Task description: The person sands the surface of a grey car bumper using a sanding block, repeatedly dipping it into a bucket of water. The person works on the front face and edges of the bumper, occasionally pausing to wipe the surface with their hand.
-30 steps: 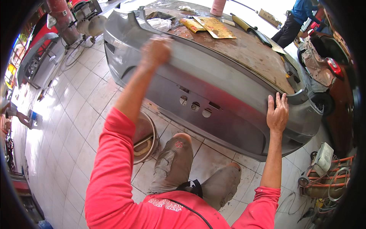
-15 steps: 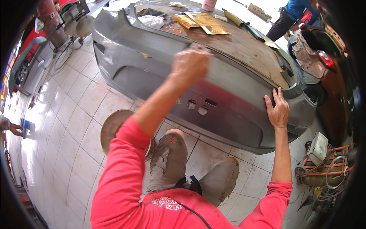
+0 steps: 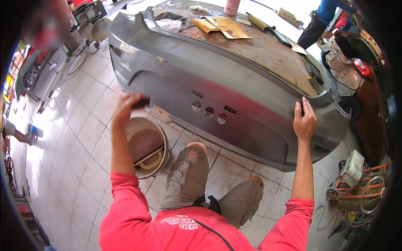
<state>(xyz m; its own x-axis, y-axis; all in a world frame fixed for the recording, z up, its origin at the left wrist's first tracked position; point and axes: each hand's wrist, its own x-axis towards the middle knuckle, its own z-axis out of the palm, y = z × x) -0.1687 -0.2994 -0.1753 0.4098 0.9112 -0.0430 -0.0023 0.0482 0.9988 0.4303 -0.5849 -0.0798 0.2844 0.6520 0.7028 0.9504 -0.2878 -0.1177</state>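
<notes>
A grey car bumper (image 3: 259, 96) with a reddish patch and several cutouts in its middle lies across in front of me, against a worn table. My left hand (image 3: 124, 109) is off the bumper, near its lower left edge and above a round bucket (image 3: 166, 155) of brownish water. Its fingers close on a dark flat pad (image 3: 141, 103), blurred by motion, perhaps sandpaper. A curved, pale-handled thing (image 3: 151, 160) sits inside the bucket. My right hand (image 3: 305, 120) rests on the right part of the bumper, palm down, fingers extended, holding nothing.
On the table (image 3: 268, 58) behind the bumper lie yellow masking sheets (image 3: 229, 27) and a clear plastic bag (image 3: 169, 26). A wheeled cart with hoses (image 3: 364, 180) stands at right. A damaged car (image 3: 356, 83) and a person in blue (image 3: 324, 16) are behind; another hand (image 3: 20, 136) shows at far left.
My left hand has left the bumper's upper surface and moved down and left to the bucket with the dark pad. My right hand stays on the bumper.
</notes>
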